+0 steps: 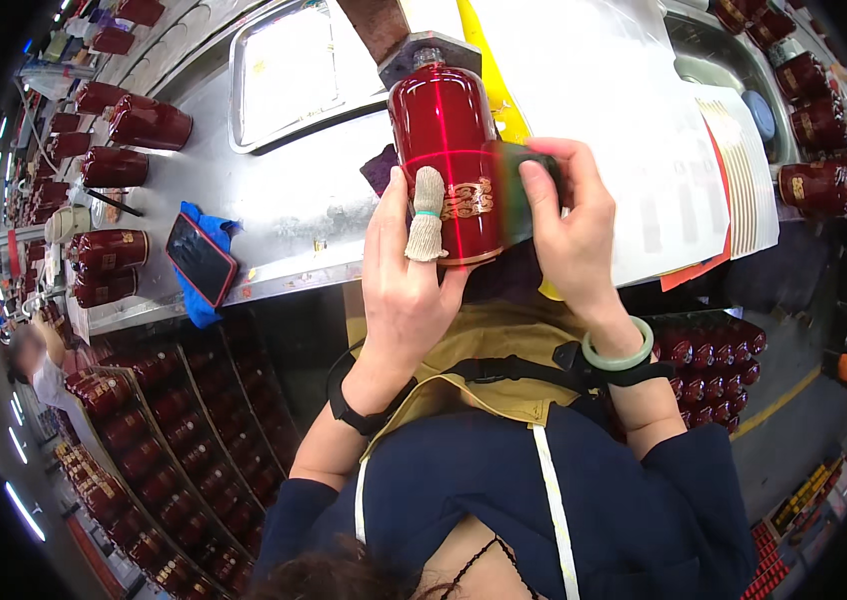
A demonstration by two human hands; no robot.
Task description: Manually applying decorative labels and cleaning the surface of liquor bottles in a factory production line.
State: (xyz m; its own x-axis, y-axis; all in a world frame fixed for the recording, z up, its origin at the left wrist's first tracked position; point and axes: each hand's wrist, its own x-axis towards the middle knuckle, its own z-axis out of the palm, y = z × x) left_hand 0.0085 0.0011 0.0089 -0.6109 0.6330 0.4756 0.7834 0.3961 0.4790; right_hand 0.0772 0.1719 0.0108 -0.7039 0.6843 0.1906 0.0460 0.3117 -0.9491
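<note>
Red bottle [436,115]: likely rigid, slick, breakable; best gripped mid-body. Left hand [402,300] holds its left side; right hand [576,228] pinches dark pad [514,195].

Btl [444,115] mid-view at bench's [279,210] front edge, base twd person [494,480], neck twd fixture [464,55] behind. L hand [399,305] on btl's L side; R hand [576,225] w/ pad [517,205] at its R. Tray [238,100] behind & L. Phone [201,260] on cloth [202,312], L, nr same edge. More btls [116,167] far L. Paper [634,130] R of R hand, sink [722,58] beyond. Btl stacks [159,430] lower down, L & R of person.
</note>
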